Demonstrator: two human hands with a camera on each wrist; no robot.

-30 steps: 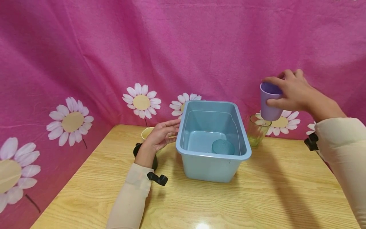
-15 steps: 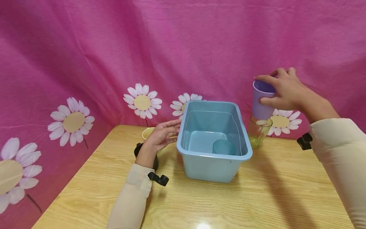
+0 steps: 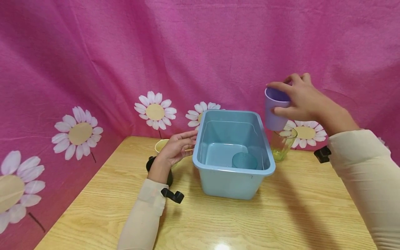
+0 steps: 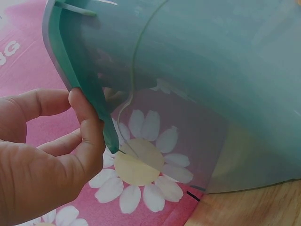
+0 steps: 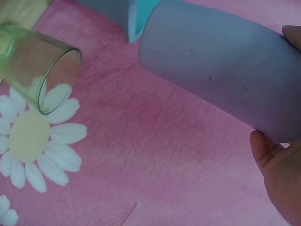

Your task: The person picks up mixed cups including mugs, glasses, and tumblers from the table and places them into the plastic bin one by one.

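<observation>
My right hand [image 3: 301, 100] holds a purple cup [image 3: 274, 116] by its upper part, fingers over the rim and thumb on the near side. The cup is upright in the air, just right of a blue plastic basin [image 3: 234, 184] and above a clear greenish glass [image 3: 282, 144]. In the right wrist view the cup's side [image 5: 211, 70] is large, with the glass [image 5: 42, 70] apart from it. My left hand [image 3: 177, 147] is at the basin's left side, its loosely bent fingers touching the rim [image 4: 77, 75]. A teal round item [image 3: 244, 160] lies inside the basin.
Behind my left forearm stand a black cup [image 3: 169, 177] and a yellow cup [image 3: 160, 144], both partly hidden. All rests on a wooden table [image 3: 200, 222] against a pink flowered cloth [image 3: 218, 52].
My right hand has carried the purple cup left, from beyond the glass toward the basin's right rim. The left hand and the basin have stayed in place.
</observation>
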